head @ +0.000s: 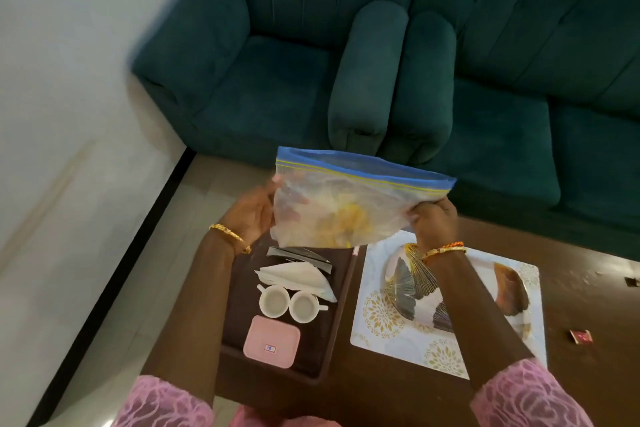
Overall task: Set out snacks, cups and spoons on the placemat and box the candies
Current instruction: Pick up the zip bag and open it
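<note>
Now each hand (left hand (254, 210), right hand (434, 222)) grips the zip bag (346, 204).

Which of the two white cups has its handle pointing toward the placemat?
The right cup, nearer the placemat; its handle sticks out toward it. The left cup has its handle at its upper left.

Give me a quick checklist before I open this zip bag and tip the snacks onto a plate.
1. Both hands on zip bag: left hand and right hand grip its sides. Ok.
2. Blue zip strip closed: cannot tell.
3. Bag holds snacks: yellowish pieces show inside. Ok.
4. Plate ready on the placemat: ok, right arm crosses above it.
5. Cups on placemat: not ok, both sit on the dark tray.
</note>
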A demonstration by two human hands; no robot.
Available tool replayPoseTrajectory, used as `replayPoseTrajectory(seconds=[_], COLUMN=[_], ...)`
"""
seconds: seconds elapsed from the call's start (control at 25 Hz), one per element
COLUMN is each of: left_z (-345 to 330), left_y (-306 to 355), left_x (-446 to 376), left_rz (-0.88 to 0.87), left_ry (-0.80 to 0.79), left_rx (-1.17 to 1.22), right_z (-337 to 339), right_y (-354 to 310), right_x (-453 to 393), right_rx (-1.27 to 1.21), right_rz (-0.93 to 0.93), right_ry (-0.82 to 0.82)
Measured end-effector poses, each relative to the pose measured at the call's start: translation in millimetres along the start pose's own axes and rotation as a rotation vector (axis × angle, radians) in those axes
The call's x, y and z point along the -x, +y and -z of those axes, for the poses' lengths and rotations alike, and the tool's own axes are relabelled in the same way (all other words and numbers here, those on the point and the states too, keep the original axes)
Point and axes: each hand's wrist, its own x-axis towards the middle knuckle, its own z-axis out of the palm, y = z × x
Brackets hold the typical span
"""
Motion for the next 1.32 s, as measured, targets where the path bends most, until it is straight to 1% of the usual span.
replayPoseTrajectory(seconds=[0.04, 0.12, 0.16, 0.2, 0.24, 0.28, 0.32, 0.36, 0.44, 0.52, 0.56, 0.6, 0.64, 0.68, 0.72, 0.8, 0.84, 0.88, 0.92, 1.0, 1.04, 1.16, 1.2, 1.32], left_z=[-16.4, -51.6, -73.1, -98.0, -120.7, -145.1, -163.5, -178.9, -203.2, -220.8, -226.8, -234.2, -241.4, -250.1, -258.1, -269.4, -272.1, -273.4, -273.0, -273.0, -272.7, -265.4, -262.1, -251.2], left_y=[3.6, -2.8, -11.5, -22.4, -37.5, -56.1, -75.9, -94.5, -127.5, -151.4, -161.0, -171.3, -179.7, -188.9, -197.9, -212.7, -218.1, -222.6, -226.8, -232.9, -234.5, -235.6, -233.6, -227.8], left_x=[11.1, 26.0, 31.7, 36.8, 39.0, 42.5, 43.9, 45.3, 51.1, 59.0, 62.5, 66.6, 70.2, 74.4, 78.7, 87.1, 90.1, 93.0, 95.3, 102.6, 106.9, 119.1, 124.1, 139.6], left_rz=[0.082, 0.285, 0.369, 0.450, 0.496, 0.485, 0.421, 0.343, 0.250, 0.220, 0.208, 0.195, 0.183, 0.174, 0.172, 0.180, 0.193, 0.204, 0.207, 0.162, 0.116, -0.034, -0.051, -0.015], left_ry=[-0.147, -0.422, -0.512, -0.529, -0.478, -0.386, -0.287, -0.216, -0.120, 0.003, 0.066, 0.114, 0.149, 0.172, 0.198, 0.271, 0.303, 0.325, 0.338, 0.385, 0.438, 0.707, 0.794, 0.967], left_rx=[0.096, 0.207, 0.178, 0.068, -0.109, -0.324, -0.531, -0.661, -0.731, -0.762, -0.778, -0.770, -0.753, -0.725, -0.684, -0.594, -0.560, -0.548, -0.556, -0.633, -0.723, -1.142, -1.212, -1.236], right_z=[10.6, 31.7, 42.5, 53.3, 64.2, 79.4, 93.2, 106.2, 130.7, 156.3, 167.1, 179.1, 188.6, 197.4, 204.0, 211.3, 215.0, 219.4, 223.9, 230.3, 232.5, 244.1, 250.5, 274.8], right_y=[-7.4, -19.5, -22.9, -23.8, -22.5, -19.7, -14.2, -6.1, 5.3, 14.0, 16.5, 18.1, 19.9, 22.1, 25.6, 34.4, 39.9, 45.8, 51.8, 59.0, 58.6, 50.4, 46.7, 41.8], right_x=[4.0, 15.8, 24.2, 33.4, 41.9, 49.6, 55.5, 60.4, 71.3, 80.7, 85.0, 88.5, 91.9, 96.6, 103.4, 124.9, 135.8, 144.4, 149.5, 153.8, 153.9, 148.5, 144.8, 129.4], right_rx=[-0.052, -0.177, -0.203, -0.189, -0.146, -0.091, -0.025, 0.044, 0.176, 0.320, 0.433, 0.549, 0.606, 0.621, 0.628, 0.668, 0.661, 0.643, 0.625, 0.620, 0.628, 0.673, 0.682, 0.717], right_rz=[-0.015, -0.055, -0.074, -0.089, -0.101, -0.113, -0.125, -0.155, -0.188, -0.097, -0.032, 0.028, 0.074, 0.087, 0.068, -0.070, -0.160, -0.218, -0.235, -0.202, -0.177, -0.085, -0.077, -0.083], right_ry=[0.060, 0.141, 0.161, 0.170, 0.175, 0.185, 0.188, 0.190, 0.191, 0.204, 0.199, 0.201, 0.204, 0.165, 0.063, -0.247, -0.368, -0.442, -0.464, -0.430, -0.403, -0.288, -0.229, -0.052])
